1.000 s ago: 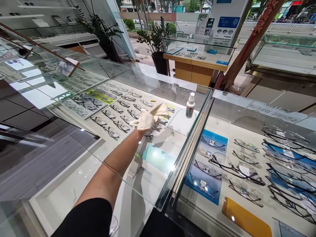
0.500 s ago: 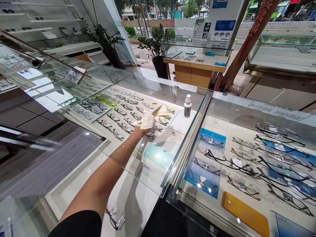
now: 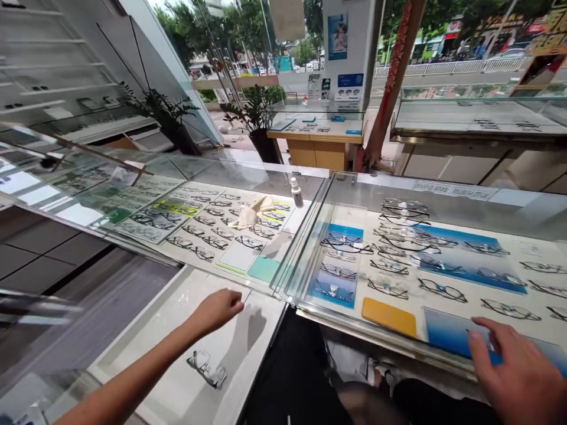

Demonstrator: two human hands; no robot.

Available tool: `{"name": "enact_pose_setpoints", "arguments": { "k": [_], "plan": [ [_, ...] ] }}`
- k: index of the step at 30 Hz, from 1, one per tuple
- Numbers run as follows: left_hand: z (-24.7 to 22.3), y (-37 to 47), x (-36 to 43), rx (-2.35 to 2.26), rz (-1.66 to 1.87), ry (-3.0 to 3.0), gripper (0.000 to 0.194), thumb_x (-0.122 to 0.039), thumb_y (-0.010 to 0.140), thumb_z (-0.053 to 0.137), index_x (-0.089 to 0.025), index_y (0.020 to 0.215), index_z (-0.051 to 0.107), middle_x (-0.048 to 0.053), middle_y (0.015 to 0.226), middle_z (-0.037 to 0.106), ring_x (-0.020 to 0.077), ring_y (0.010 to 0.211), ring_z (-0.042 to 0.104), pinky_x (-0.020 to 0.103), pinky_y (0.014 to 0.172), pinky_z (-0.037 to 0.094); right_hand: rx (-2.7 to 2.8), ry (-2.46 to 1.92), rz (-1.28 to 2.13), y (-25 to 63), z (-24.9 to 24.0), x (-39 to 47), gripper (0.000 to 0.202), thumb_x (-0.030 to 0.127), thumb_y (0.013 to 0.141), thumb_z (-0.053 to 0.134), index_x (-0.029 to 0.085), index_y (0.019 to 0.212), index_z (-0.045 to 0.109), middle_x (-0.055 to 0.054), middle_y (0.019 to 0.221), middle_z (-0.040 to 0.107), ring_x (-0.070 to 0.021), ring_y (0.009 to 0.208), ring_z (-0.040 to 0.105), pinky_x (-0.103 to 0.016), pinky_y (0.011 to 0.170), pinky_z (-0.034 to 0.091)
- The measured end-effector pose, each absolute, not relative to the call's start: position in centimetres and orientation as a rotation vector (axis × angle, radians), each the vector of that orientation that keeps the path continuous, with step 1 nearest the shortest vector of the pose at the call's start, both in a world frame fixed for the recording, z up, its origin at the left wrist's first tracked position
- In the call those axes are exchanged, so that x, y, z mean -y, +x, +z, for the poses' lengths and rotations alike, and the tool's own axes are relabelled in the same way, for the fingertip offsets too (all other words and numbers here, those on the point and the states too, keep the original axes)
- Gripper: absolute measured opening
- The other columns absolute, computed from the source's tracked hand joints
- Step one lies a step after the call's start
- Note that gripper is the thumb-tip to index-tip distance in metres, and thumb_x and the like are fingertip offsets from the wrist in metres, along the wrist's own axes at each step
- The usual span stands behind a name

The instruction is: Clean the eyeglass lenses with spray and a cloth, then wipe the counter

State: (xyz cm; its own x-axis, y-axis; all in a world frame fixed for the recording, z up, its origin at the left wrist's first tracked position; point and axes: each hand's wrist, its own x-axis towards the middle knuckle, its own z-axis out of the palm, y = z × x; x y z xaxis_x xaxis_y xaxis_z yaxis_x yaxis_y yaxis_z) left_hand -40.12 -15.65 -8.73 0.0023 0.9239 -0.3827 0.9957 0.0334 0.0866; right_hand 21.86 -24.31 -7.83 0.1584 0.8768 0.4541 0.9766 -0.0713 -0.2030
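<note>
My left hand (image 3: 220, 308) hovers above a white pull-out drawer (image 3: 168, 336), its fingers curled in and nothing showing in them. A pair of eyeglasses (image 3: 207, 369) lies in that drawer, below the hand. Farther off, a crumpled cream cloth (image 3: 252, 213) rests on the glass counter over rows of spectacle frames. Behind it to the right stands a small white spray bottle (image 3: 296, 193). At the lower right, my right hand (image 3: 518, 366) is over the front edge of the right showcase, thumb and fingers apart, holding nothing.
The right showcase holds several eyeglasses (image 3: 442, 290) on white and blue panels, and a yellow case (image 3: 388, 317) sits near its front. A glass edge (image 3: 305, 236) divides the counters. Beyond are potted plants (image 3: 261, 118) and a wooden display table (image 3: 316, 147).
My left hand has let go of the cloth, which stays on the counter, and has drawn back over the drawer. My right hand has come into view. The view has swung right.
</note>
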Motion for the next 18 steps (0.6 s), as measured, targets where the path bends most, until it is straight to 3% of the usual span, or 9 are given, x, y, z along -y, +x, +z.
{"name": "enact_pose_setpoints", "arguments": {
  "k": [4,10,14,18],
  "plan": [
    [-2.8,-34.6,20.8,-1.733,-0.23,1.79,0.018,-0.022,0.075,0.054,-0.021,0.062,0.041,-0.002,0.06,0.047,0.0172,0.062,0.048,0.03,0.06,0.027,1.736,-2.004,-0.507,21.1,-7.4,23.6,0.038,0.045,0.107,0.043,0.021,0.118,0.07,-0.012,0.111,0.07,-0.0363,0.1,0.062,-0.044,0.081,0.041],
    [6.9,-22.6,19.4,-1.556,0.201,2.246,0.011,-0.02,0.073,0.057,-0.021,0.063,0.053,0.0,0.067,0.056,0.018,0.071,0.055,0.03,0.067,0.04,1.755,-1.974,-0.437,21.1,-6.8,23.7,0.034,0.041,0.107,0.046,0.019,0.122,0.068,-0.013,0.124,0.067,-0.0349,0.112,0.059,-0.044,0.086,0.04],
    [8.1,-16.4,14.2,-1.579,0.35,2.524,0.004,-0.022,0.079,0.066,-0.021,0.079,0.069,0.002,0.076,0.067,0.0218,0.077,0.063,0.032,0.069,0.043,1.786,-1.924,-0.437,21.6,-7.0,23.9,0.031,0.037,0.108,0.049,0.019,0.124,0.067,-0.013,0.126,0.066,-0.0327,0.112,0.058,-0.044,0.087,0.04],
    [5.8,-12.5,9.2,-1.72,0.241,2.757,0.02,-0.023,0.089,0.066,-0.022,0.103,0.079,0.007,0.094,0.078,0.0276,0.096,0.072,0.036,0.081,0.05,1.809,-1.884,-0.444,21.9,-7.4,24.0,0.033,0.037,0.108,0.049,0.018,0.127,0.067,-0.013,0.128,0.066,-0.0324,0.112,0.057,-0.043,0.087,0.04]
  ]
}}
